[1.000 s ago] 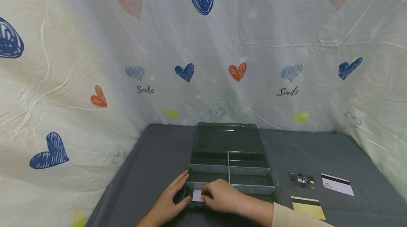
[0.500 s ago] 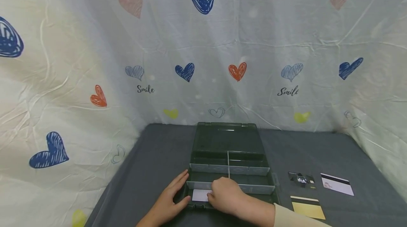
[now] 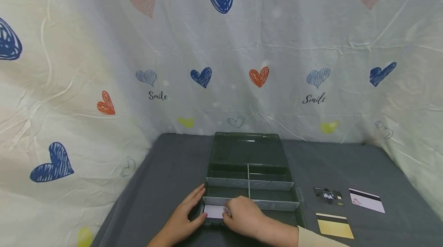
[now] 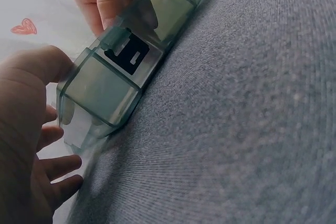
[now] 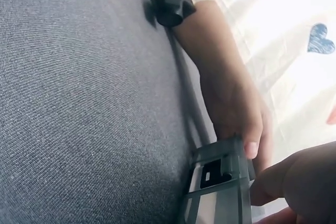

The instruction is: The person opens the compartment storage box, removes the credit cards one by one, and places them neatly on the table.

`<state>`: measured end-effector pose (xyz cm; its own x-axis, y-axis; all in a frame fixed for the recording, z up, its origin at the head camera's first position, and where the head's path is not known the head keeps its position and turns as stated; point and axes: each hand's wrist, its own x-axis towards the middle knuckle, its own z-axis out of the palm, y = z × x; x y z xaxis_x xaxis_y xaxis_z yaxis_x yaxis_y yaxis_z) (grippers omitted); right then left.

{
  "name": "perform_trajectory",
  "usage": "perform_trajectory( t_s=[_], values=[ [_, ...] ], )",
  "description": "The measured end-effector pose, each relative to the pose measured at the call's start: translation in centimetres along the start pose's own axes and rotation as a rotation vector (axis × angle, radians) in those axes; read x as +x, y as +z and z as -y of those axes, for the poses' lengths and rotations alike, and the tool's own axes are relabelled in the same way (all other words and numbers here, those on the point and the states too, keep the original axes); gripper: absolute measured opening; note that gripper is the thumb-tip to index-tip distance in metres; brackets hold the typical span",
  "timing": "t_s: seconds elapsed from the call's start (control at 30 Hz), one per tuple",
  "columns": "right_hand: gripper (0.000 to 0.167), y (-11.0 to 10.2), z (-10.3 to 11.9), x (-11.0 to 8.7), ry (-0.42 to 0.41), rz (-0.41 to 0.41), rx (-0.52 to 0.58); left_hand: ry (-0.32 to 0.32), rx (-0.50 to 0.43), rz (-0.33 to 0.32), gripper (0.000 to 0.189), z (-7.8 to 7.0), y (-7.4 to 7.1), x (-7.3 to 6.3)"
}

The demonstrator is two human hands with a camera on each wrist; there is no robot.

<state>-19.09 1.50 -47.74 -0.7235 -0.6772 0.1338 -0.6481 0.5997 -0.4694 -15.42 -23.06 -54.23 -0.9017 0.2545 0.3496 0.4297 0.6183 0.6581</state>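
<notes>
A green see-through plastic compartment box [image 3: 274,205] stands with its lid [image 3: 247,151] open toward the back. In its front compartment lies a white card [image 3: 214,211]. My right hand [image 3: 243,216] reaches into that compartment with curled fingers and pinches the card at its right end, covering that part. Along the box's left side rests my left hand [image 3: 183,216], its fingers fairly straight and its thumb at the front left corner. The left wrist view shows the left thumb [image 4: 52,62] touching the box's upper edge, beside a dark latch [image 4: 129,54].
Right of the box, a black VIP card [image 3: 328,196], a white card with a black stripe [image 3: 367,200] and a gold card [image 3: 335,226] lie on the grey cloth [image 3: 180,162]. A white curtain with hearts [image 3: 235,47] hangs behind and at both sides.
The white card first showed more as my right hand shifted right, then slid left to the compartment's left end as that hand came back. My left hand has stayed at the box.
</notes>
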Motion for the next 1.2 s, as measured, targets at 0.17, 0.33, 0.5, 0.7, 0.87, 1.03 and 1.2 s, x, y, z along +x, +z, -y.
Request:
perform_trajectory(
  t_s=[0.17, 0.33, 0.5, 0.7, 0.87, 1.03, 1.2],
  values=[
    [0.028, -0.2, -0.1, -0.1, 0.017, 0.015, 0.098, 0.006, 0.002, 0.008, 0.07, 0.1, 0.0, -0.1],
    [0.014, -0.8, -0.2, -0.3, 0.035, -0.002, 0.177, -0.003, -0.007, 0.019, 0.069, 0.0, 0.1, -0.1],
    [0.021, -1.7, -0.2, -0.1, 0.033, -0.046, 0.272, -0.014, -0.009, 0.025, 0.069, -0.2, 0.0, -0.1],
    [0.03, -1.6, -0.4, 0.5, 0.074, -0.035, 0.456, 0.007, -0.014, 0.012, 0.069, 0.0, 0.0, 0.1],
    [0.031, -0.8, -0.7, 1.1, 0.106, -0.01, 0.56, 0.019, -0.019, 0.007, 0.069, 0.0, 0.1, 0.0],
    [0.03, -0.4, -1.0, 1.5, 0.12, -0.02, 0.602, 0.023, -0.023, 0.005, 0.068, 0.1, 0.1, 0.0],
    [0.029, -0.5, -1.1, 1.6, 0.128, -0.019, 0.625, 0.04, -0.009, -0.006, 0.069, 0.2, 0.1, 0.1]
  ],
)
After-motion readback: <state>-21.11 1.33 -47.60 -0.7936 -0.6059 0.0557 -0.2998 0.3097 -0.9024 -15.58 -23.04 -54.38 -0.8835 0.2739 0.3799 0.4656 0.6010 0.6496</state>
